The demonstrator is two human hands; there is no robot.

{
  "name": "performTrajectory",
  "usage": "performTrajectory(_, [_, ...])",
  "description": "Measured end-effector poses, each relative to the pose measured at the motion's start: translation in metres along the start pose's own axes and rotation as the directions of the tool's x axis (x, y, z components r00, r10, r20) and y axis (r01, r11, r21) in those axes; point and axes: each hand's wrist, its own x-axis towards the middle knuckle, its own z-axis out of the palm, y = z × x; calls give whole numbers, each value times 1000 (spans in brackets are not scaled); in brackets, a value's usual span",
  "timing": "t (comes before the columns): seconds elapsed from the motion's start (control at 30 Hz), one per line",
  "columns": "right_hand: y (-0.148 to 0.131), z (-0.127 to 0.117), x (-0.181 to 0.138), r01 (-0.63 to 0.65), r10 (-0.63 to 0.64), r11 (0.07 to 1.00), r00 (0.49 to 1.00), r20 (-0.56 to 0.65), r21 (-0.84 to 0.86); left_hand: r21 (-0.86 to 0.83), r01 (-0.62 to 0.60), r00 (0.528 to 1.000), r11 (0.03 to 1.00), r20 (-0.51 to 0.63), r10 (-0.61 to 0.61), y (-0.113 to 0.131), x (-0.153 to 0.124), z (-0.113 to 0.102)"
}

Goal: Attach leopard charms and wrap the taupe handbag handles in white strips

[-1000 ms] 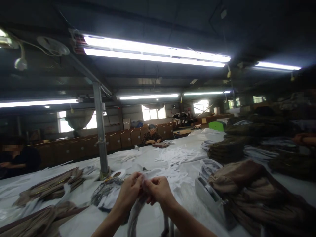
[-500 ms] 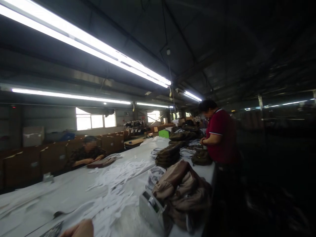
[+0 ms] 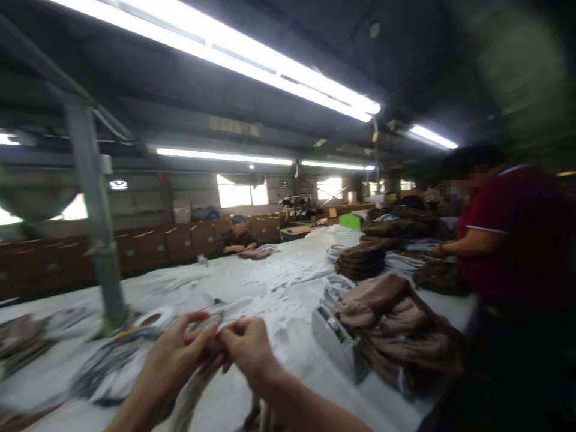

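My left hand (image 3: 180,348) and my right hand (image 3: 247,345) meet low in the middle of the view, above the white table (image 3: 301,300). Both have their fingertips pinched together on a greyish strip of fabric (image 3: 193,393), which hangs down below them. Its upper end is mostly hidden by my fingers and blurred. To the left of my hands lies a bundle of grey and white straps or cords (image 3: 119,360), and behind it a white roll (image 3: 155,316). White scraps (image 3: 283,270) are scattered beyond my hands.
A grey device like a tape dispenser (image 3: 337,342) stands right of my hands, against heaped brown fabric (image 3: 400,318). Dark folded stacks (image 3: 360,261) lie behind. A metal post (image 3: 96,216) rises at left. One co-worker (image 3: 238,237) sits opposite; another (image 3: 508,234) stands at right.
The view has swung left and down, so the table and the people appear further right. Both my hands now show, pinching the fabric strip; earlier only part of one hand was visible.
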Motion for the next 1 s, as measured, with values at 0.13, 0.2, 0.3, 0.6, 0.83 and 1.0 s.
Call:
performTrajectory(0.13, [-5, -7, -2, 128, -119, 970, 991, 54, -207, -22, 199, 976, 980, 99, -196, 13, 4, -5])
performTrajectory(0.2, [-6, -11, 0, 291, -309, 877, 951, 13, -382, -30, 223, 970, 974, 101, -219, 14, 9, -5])
performTrajectory(0.3, [-10, -16, 6, 531, -555, 648, 820, 139, -546, -39, 192, 975, 981, 122, -186, 10, 15, -5])
performTrajectory(0.6, [5, -24, 22, 697, -620, 321, 666, 414, -641, 166, -87, 992, 982, -72, 100, -1, 45, -9])
performTrajectory(0.83, [3, -34, 36, 737, -594, 154, 601, 534, -658, 236, -245, 961, 940, -68, 268, 15, 62, -13])
performTrajectory(1.0, [15, -33, 48, 804, -458, 220, 585, 669, -552, 183, -169, 984, 969, -21, 176, 16, 67, -16])
